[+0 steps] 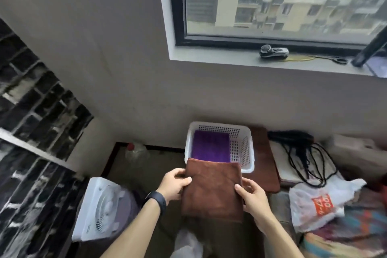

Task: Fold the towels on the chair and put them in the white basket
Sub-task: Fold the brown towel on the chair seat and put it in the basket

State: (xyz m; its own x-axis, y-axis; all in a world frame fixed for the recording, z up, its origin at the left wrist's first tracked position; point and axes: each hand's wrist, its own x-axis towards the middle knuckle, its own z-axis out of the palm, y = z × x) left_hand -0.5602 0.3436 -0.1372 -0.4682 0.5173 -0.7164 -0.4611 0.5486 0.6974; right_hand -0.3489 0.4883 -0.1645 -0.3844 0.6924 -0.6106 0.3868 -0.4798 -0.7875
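Off to the left a white fan (100,209) stood on the floor, well out of the way. The left hand (174,184) gripped the folded brown towel (212,192) by its left edge, thumb on top and fingers curled under. The towel hung in the air just in front of the basket (249,165), its far edge overlapping the near rim from where I stood. Inside, a purple towel (210,148) lay flat against the left side, with bare basket floor showing on the right. The right hand (253,197) pinched the brown towel's right edge the same way, thumb across the top.

To my eye the fold was done and laying it in was the step in hand. Doing it well would mean pinching both edges so the layers do not slide apart. The far edge would need lifting over the rim, then lowering level onto the purple one, squared to the same corner. Letting go of one side first would likely let it sag open. The basket sat on a brown chair (263,165), with a plastic bag (318,205) further right.
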